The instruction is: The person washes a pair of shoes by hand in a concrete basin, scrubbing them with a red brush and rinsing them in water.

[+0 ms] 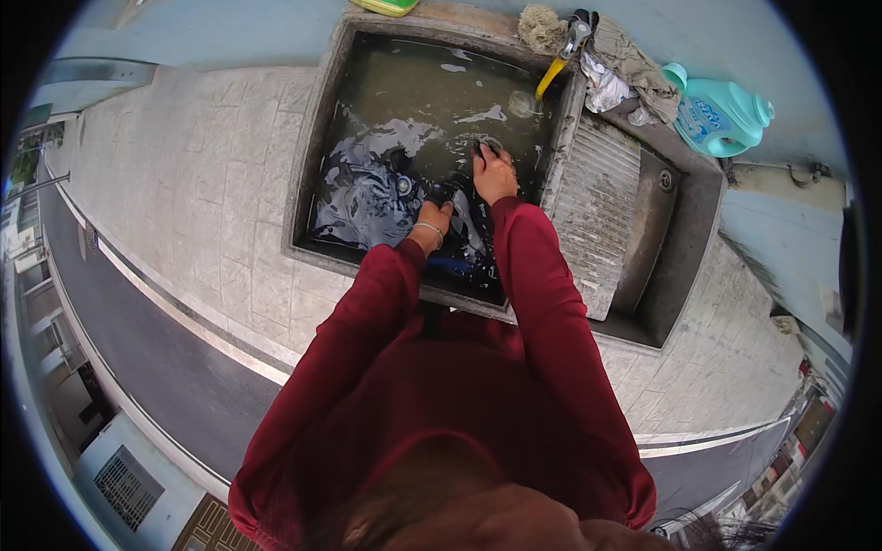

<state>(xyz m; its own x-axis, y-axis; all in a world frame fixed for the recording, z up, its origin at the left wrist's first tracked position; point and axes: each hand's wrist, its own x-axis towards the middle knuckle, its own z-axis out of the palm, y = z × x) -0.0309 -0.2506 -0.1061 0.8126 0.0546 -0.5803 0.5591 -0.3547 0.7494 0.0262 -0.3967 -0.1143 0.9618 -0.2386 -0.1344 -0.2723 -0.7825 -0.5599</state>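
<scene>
Both my hands are over a concrete wash basin [310,138] filled with murky water [413,83]. My left hand [434,220], with a bracelet at the wrist, is closed around a wet black thing [441,193] at the water's surface; its kind is not clear. To the right and a little farther off, my right hand [497,173] has its fingers curled down on a small dark thing [485,147] partly in the water. Dark cloth or similar material seems to lie under the ripples near my left hand, but the water and reflections hide its shape.
A yellow-spouted tap [551,77] reaches over the basin's far right corner. Beside it are a tan scrubber [542,29] and crumpled cloths [634,55]. A ridged washboard slab [597,211] adjoins the basin on the right. A turquoise detergent jug [721,118] stands behind it.
</scene>
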